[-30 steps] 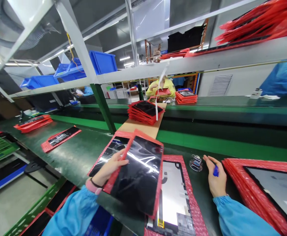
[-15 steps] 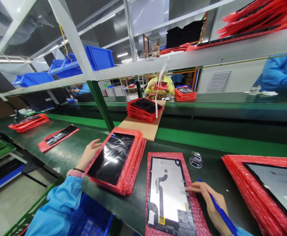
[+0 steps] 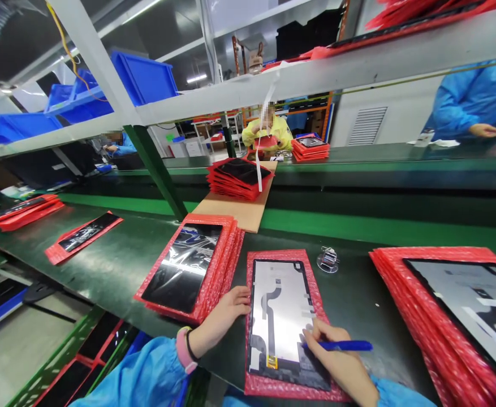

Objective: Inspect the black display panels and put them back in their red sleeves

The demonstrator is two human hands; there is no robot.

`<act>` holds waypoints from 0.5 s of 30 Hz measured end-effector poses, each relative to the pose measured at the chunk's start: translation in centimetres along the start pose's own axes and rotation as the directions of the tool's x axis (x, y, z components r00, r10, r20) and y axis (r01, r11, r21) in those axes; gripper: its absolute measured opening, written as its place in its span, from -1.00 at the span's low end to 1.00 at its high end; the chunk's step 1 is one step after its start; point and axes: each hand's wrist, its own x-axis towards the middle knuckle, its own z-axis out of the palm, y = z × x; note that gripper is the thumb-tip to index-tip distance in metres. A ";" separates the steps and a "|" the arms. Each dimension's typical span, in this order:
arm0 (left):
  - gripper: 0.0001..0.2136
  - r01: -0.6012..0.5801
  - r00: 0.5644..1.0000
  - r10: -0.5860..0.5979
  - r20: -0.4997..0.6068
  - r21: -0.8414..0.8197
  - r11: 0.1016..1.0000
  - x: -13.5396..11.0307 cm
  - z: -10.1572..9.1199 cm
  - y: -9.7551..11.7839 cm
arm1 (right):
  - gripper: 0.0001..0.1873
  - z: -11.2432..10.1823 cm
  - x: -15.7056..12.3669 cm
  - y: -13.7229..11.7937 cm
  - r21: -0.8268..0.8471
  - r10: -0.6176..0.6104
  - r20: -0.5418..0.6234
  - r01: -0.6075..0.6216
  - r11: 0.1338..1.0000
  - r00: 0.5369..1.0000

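A display panel (image 3: 282,314) lies back side up on a red bubble-wrap sheet (image 3: 320,289) in front of me. My left hand (image 3: 227,311) rests at the sheet's left edge with curled fingers touching it. My right hand (image 3: 336,362) grips a blue pen (image 3: 344,345) and presses its tip on the panel's lower right part. Left of this sits a stack of red-wrapped panels (image 3: 192,264), its top panel glossy black. Another such stack (image 3: 455,314) fills the right side.
A small clear holder (image 3: 328,260) stands behind the panel on the green belt (image 3: 116,260). A cardboard sheet (image 3: 231,209) carries more red-wrapped panels (image 3: 238,177). Other wrapped panels (image 3: 82,236) lie far left. A person in yellow (image 3: 268,129) and a blue-sleeved person (image 3: 472,102) work across the line. Blue bins (image 3: 143,76) sit on the shelf.
My left hand left the stack it had set a panel on and moved right to the sheet's edge. My right hand slid down the panel with the pen.
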 end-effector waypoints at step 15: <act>-0.71 0.176 0.984 -0.177 0.011 -0.198 0.964 2.7 1.3 0.9 | -0.57 -0.4 0.6 -0.4 0.272 0.084 0.009 -0.084 0.959 0.996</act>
